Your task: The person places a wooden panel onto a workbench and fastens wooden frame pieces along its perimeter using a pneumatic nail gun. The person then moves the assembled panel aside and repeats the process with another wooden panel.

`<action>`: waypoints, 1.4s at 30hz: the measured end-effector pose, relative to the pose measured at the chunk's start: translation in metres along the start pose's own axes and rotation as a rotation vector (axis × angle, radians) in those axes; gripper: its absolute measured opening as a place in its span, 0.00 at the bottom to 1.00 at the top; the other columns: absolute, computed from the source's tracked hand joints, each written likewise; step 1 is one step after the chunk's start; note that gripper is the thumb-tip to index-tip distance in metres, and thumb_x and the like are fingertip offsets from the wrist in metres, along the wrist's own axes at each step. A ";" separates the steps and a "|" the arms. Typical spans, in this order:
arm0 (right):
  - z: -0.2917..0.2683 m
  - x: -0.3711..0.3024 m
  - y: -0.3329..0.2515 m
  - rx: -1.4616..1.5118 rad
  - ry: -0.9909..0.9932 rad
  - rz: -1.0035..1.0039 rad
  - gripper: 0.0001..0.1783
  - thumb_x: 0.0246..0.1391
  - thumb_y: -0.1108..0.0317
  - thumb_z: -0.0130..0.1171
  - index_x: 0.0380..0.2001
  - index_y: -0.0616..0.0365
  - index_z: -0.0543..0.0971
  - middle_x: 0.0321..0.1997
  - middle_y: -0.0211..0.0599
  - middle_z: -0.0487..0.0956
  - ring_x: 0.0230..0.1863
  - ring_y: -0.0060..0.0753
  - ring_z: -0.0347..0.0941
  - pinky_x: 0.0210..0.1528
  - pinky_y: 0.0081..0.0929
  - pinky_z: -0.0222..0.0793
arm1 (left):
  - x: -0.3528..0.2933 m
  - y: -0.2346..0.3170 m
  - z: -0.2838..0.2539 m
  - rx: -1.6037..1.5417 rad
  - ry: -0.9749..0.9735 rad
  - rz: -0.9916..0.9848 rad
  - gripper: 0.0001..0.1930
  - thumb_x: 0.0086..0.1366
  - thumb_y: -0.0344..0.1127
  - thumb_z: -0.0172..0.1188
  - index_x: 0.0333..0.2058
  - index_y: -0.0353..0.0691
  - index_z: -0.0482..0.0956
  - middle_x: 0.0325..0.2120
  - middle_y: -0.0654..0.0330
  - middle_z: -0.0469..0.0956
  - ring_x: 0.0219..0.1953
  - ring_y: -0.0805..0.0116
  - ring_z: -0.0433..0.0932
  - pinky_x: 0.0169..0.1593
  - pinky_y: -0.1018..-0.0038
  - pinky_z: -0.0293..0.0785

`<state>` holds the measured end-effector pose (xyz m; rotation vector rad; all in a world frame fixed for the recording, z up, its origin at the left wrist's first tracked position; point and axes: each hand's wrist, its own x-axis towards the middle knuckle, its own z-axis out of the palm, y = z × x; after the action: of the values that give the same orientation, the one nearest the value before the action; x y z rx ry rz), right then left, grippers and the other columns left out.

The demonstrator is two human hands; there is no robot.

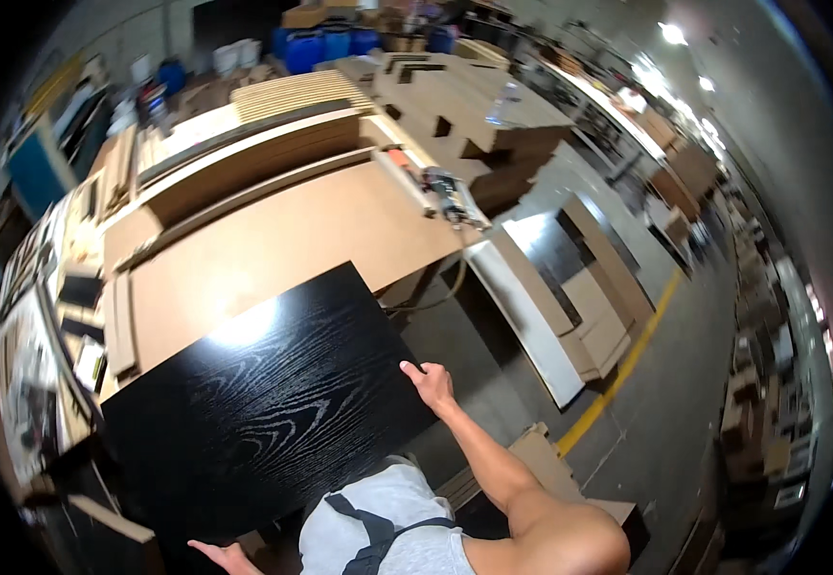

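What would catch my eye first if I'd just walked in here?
Most likely the large, glossy black panel in the lower middle, with the right hand gripping its right edge and the left hand by its near edge. Beyond it lies a broad tan board, with a power tool by its right end. To the right, a yellow floor line stands out.

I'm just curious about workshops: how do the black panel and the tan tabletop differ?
The black panel shows swirling wood grain; the tan tabletop looks plain and pale. The right hand grips the black panel by its edge, while the tan tabletop lies beyond it, with wooden strips along its edges. Both have broad, flat faces that catch glare.
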<state>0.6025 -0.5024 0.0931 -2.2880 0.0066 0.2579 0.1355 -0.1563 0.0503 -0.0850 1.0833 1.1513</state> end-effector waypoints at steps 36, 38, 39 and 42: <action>-0.192 0.151 -0.084 1.239 -0.208 0.125 0.63 0.54 0.17 0.35 0.66 0.74 0.63 0.65 0.53 0.71 0.66 0.46 0.66 0.70 0.42 0.59 | -0.030 -0.101 0.395 1.330 -0.794 0.702 0.10 0.50 0.25 0.67 0.33 0.27 0.83 0.31 0.60 0.84 0.32 0.74 0.80 0.40 0.78 0.76; -0.193 0.152 -0.095 1.200 -0.134 0.097 0.62 0.54 0.18 0.34 0.64 0.73 0.65 0.65 0.52 0.71 0.66 0.46 0.66 0.71 0.43 0.58 | -0.023 -0.117 0.423 1.109 -0.874 0.862 0.08 0.50 0.22 0.67 0.32 0.28 0.84 0.30 0.61 0.84 0.34 0.74 0.81 0.42 0.78 0.76; -0.194 0.155 -0.097 1.176 -0.032 0.065 0.61 0.55 0.18 0.33 0.63 0.72 0.68 0.66 0.50 0.70 0.65 0.47 0.67 0.71 0.45 0.57 | -0.005 -0.119 0.431 1.118 -0.885 0.915 0.12 0.48 0.19 0.69 0.35 0.27 0.83 0.33 0.60 0.85 0.37 0.72 0.81 0.44 0.77 0.77; -0.185 0.175 -0.108 1.223 0.118 0.123 0.55 0.56 0.19 0.35 0.63 0.59 0.72 0.65 0.42 0.72 0.65 0.42 0.65 0.71 0.45 0.53 | 0.050 -0.130 0.455 0.774 -0.812 0.933 0.21 0.46 0.24 0.76 0.41 0.31 0.81 0.37 0.60 0.81 0.40 0.70 0.78 0.43 0.74 0.76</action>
<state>0.8176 -0.5532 0.2592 -1.0799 0.2863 0.1165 0.5277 0.0716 0.1930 1.4990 0.7302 1.2767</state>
